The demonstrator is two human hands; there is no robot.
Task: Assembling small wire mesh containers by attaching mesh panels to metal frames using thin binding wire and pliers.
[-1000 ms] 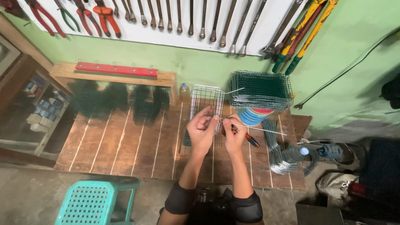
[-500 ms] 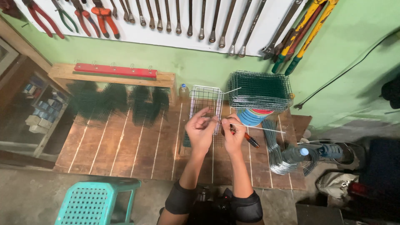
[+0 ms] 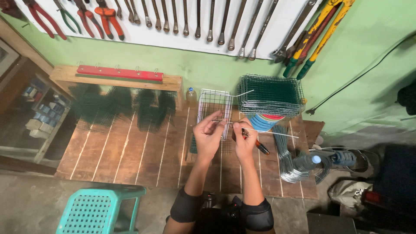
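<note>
A small silver wire mesh basket (image 3: 212, 106) stands on the wooden platform (image 3: 130, 151). My left hand (image 3: 209, 135) grips its near edge. My right hand (image 3: 245, 141) is closed around red-handled pliers (image 3: 255, 144) and pinches a thin straight wire (image 3: 271, 131) that sticks out to the right from the basket's edge. A second thin wire points up and right from the basket's top. Both hands meet at the basket's near right corner.
A stack of green wire mesh panels (image 3: 271, 94) rests on a round colourful stool (image 3: 264, 122). A bundle of cut wires (image 3: 288, 160) and a plastic bottle (image 3: 310, 161) lie at right. Dark green mesh pieces (image 3: 121, 106) lean at back. A teal stool (image 3: 97, 210) stands in front. Tools hang on the wall.
Both hands stay at the basket's near right corner with only slight finger movement. The basket has not shifted.
</note>
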